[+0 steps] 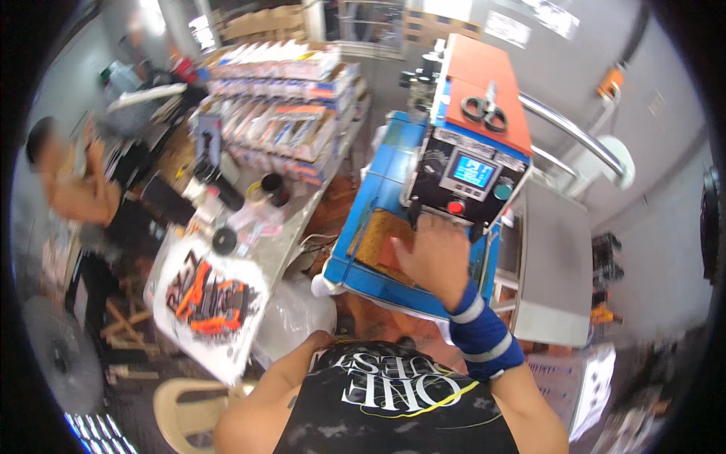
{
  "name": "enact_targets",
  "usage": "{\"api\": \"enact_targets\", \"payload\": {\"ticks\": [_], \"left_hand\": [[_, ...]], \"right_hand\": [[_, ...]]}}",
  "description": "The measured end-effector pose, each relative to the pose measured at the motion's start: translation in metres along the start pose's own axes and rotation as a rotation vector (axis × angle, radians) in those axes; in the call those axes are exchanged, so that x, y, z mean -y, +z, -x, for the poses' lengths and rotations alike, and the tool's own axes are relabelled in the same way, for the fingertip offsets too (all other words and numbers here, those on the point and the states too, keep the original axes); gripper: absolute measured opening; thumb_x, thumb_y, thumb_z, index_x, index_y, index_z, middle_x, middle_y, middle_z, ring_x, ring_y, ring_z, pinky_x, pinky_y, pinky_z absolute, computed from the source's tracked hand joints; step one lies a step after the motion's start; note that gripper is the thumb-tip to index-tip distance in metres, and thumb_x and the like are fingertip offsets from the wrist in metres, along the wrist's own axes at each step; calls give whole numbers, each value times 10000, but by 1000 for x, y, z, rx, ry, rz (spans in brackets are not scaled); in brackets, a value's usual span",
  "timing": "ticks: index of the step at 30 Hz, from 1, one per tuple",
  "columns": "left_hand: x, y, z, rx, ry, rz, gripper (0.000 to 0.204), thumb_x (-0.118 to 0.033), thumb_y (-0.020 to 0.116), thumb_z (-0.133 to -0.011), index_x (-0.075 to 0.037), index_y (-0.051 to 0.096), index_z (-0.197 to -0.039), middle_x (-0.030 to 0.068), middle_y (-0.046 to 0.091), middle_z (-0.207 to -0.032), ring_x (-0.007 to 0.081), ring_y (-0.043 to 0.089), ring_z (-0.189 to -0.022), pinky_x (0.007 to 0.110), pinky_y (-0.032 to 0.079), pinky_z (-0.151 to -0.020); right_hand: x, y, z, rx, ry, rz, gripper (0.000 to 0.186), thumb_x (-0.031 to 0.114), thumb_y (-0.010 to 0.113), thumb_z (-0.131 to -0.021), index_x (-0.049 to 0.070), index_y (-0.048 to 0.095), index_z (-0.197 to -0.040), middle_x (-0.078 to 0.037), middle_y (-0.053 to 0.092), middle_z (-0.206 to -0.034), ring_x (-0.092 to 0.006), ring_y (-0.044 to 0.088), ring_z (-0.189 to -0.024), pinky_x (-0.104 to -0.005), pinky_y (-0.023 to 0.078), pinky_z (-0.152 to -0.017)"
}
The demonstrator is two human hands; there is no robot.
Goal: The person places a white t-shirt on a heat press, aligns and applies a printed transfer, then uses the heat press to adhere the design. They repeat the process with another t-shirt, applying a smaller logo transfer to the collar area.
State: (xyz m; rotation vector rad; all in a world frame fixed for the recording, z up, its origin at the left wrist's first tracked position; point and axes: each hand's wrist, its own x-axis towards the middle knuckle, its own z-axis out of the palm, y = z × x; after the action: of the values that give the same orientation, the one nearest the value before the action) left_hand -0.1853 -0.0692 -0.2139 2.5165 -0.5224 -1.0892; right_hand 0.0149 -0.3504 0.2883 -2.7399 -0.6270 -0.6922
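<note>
My right hand [440, 256] reaches over the bed of a machine with a blue base [370, 200] and a black control panel [446, 170]. The back of the hand faces up, with the thumb stretched out to the left. Its other fingers are foreshortened just below the panel; no object shows in them. Under the hand lie a brown, rough-looking pad [376, 231] and an orange-brown piece [389, 253] partly covered by it. A blue wrap with grey bands [484, 333] covers my right wrist. My left hand [321, 342] is down beside my waist, its fingers hidden.
Black-handled scissors [485, 113] lie on the machine's orange top. At left, a table holds stacked boxes [272, 129], dark containers [276, 189] and orange-and-black cut pieces [215, 299]. A beige plastic chair [189, 408] stands lower left. Another person [83, 189] is at far left.
</note>
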Motion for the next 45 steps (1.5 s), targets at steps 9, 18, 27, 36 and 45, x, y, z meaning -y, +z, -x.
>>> {"api": "enact_targets", "payload": {"ticks": [9, 18, 27, 36, 45], "left_hand": [[105, -71, -42, -53, 341, -243, 235, -184, 759, -814, -73, 718, -1017, 133, 736, -1011, 288, 699, -934, 423, 556, -793], [34, -106, -69, -16, 266, -142, 206, -207, 728, -818, -91, 718, -988, 128, 735, -974, 298, 702, -903, 443, 554, -778], [35, -93, -66, 11, 384, -316, 184, -231, 697, -823, -109, 718, -960, 123, 734, -937, 307, 704, -873, 463, 552, -763], [54, -76, -26, 48, 330, -710, 171, -254, 667, -828, -127, 718, -931, 118, 733, -900, 316, 706, -843, 483, 550, -748], [78, -67, -15, -30, 103, -464, 287, -182, 764, -789, -66, 664, -1032, 92, 703, -927, 283, 691, -886, 423, 562, -699]], "right_hand": [[-3, 22, -5, -276, -11, 4, 303, 309, 763, -809, 107, 582, -673, -90, 622, -633, -279, 640, -589, -397, 484, -565], [-2, 17, -8, -277, 18, -67, 276, 317, 730, -811, 117, 591, -682, -81, 630, -646, -256, 652, -595, -408, 518, -606], [-9, 23, -17, -90, -118, -258, 147, 245, 685, -836, 110, 655, -785, -83, 636, -707, -261, 660, -648, -396, 543, -612], [-30, 17, 14, -299, -163, -175, 186, 232, 712, -832, 120, 592, -746, -57, 600, -716, -244, 642, -656, -369, 537, -637], [-87, -7, 34, -242, -72, -23, 362, 297, 788, -785, 142, 540, -572, -70, 512, -518, -264, 524, -418, -396, 404, -401]]}}
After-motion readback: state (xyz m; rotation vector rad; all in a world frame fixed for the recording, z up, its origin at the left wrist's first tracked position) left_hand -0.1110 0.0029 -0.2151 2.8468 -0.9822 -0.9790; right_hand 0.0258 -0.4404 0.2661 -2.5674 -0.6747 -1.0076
